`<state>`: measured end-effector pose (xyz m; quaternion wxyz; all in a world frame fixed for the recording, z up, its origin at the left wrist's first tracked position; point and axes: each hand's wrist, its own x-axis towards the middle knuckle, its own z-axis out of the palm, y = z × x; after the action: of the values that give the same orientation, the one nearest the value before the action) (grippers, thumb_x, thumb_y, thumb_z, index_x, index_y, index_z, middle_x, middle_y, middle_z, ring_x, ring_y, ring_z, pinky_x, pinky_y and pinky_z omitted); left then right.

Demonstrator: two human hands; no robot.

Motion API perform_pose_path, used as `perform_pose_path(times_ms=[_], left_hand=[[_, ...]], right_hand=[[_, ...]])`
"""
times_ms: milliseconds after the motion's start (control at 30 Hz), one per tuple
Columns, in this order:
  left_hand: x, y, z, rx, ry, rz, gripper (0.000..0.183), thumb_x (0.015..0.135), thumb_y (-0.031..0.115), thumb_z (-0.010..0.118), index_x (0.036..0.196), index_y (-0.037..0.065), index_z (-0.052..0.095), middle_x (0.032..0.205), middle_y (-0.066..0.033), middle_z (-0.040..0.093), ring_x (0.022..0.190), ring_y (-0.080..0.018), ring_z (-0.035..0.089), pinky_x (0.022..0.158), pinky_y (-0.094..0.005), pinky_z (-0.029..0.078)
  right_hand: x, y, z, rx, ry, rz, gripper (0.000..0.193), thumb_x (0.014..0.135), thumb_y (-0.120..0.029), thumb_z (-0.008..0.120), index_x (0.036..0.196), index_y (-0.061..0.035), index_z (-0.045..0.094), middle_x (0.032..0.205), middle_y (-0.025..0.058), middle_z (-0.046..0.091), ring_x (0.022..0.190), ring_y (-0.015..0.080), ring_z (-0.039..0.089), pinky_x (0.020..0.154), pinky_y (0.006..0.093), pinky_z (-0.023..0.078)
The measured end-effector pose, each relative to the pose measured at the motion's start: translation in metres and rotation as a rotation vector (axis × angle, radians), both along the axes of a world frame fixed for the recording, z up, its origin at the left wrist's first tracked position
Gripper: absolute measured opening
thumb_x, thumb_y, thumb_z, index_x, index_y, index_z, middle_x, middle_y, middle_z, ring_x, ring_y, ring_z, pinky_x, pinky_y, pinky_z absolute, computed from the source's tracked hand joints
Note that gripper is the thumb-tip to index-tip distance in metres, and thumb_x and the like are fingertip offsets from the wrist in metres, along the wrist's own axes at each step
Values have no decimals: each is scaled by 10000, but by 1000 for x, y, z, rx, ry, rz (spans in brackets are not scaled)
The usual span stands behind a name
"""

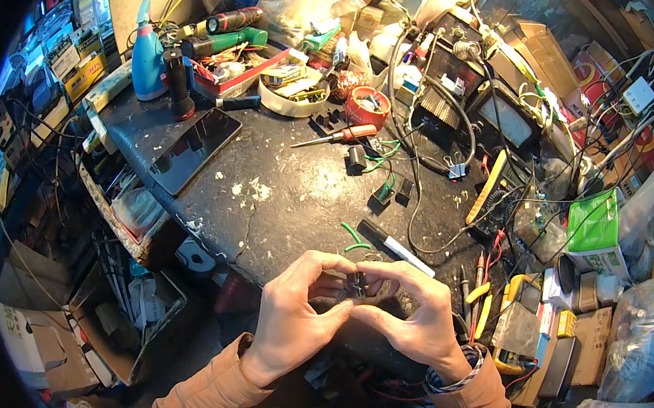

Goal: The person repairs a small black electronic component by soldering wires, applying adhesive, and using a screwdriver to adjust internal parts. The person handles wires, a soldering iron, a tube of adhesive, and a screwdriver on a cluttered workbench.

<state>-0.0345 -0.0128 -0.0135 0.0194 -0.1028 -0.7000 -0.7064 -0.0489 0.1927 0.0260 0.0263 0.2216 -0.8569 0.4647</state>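
Left hand [294, 311] pinches a small black component [355, 283] at the desk's [286, 192] near edge, right hand [409, 307] pinching its other side; both grips narrow, best kept light and level, thumbs opposed, so it won't twist or slip. Containers: open drawer [108, 207] by left edge, clear plastic bag [139, 210] inside; red tray [250, 79] toward far edge, wires [228, 57] in it; cream bowl [297, 110] just beside, small boxes [284, 75] inside
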Motion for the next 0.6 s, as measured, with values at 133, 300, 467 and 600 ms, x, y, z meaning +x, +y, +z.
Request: perform_pose_path(times_ms=[133, 300, 467, 600], left_hand=[[3, 3, 1, -14, 92, 2, 468, 877, -56, 862, 1307, 8, 690, 1220, -107, 739, 1123, -172, 776, 965, -317, 646], [3, -6, 2, 276, -101, -140, 464, 932, 14, 880, 1353, 6, 686, 1330, -102, 708, 1177, -194, 762, 975, -331, 646], [5, -10, 6, 280, -272, -138, 389, 1003, 22, 824, 1355, -42, 671, 1169, -112, 776, 1026, -182, 792, 914, -320, 659], [2, -13, 7, 367, -365, -190, 346, 1029, 4, 786, 1352, -53, 673, 1094, -108, 793, 977, -154, 788, 856, -295, 660]], right_hand=[[0, -1, 1, 18, 44, -12, 481, 851, -38, 931, 1306, -23, 777, 1103, 139, 803, 948, 215, 774, 862, 325, 619], [1, -1, 3, -8, 53, -28, 447, 860, 2, 897, 1292, -9, 783, 1102, 132, 804, 949, 211, 769, 860, 325, 606], [1, -1, 4, 19, 52, 28, 441, 872, 23, 878, 1299, -24, 779, 1094, 150, 798, 942, 242, 779, 867, 344, 623], [1, -1, 3, 10, 27, 36, 420, 886, 14, 859, 1297, -25, 779, 1074, 146, 791, 931, 248, 777, 864, 346, 621]])
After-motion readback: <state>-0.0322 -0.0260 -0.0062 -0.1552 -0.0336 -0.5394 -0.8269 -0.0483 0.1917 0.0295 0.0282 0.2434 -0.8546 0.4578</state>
